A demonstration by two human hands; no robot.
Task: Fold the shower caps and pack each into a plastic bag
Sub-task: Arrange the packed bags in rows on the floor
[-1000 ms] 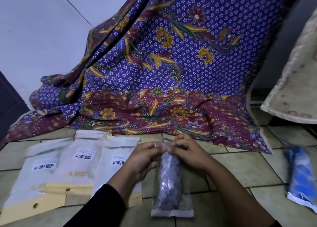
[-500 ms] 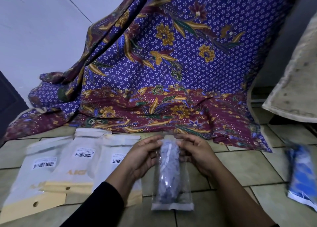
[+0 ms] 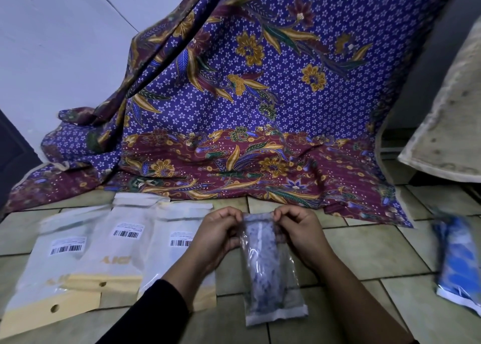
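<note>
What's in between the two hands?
The head view shows the top of the clear plastic bag, shower cap inside, pinched by the left hand and right hand.

Single head-worn wide-angle view, forward and down, close over the tiled floor [image 3: 364, 242], patterned cloth [image 3: 260, 96] beyond.

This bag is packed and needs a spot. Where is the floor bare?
Bare tiles lie between the clear bag and the blue packet. Left of the left hand is crowded with three overlapping pouches.
</note>
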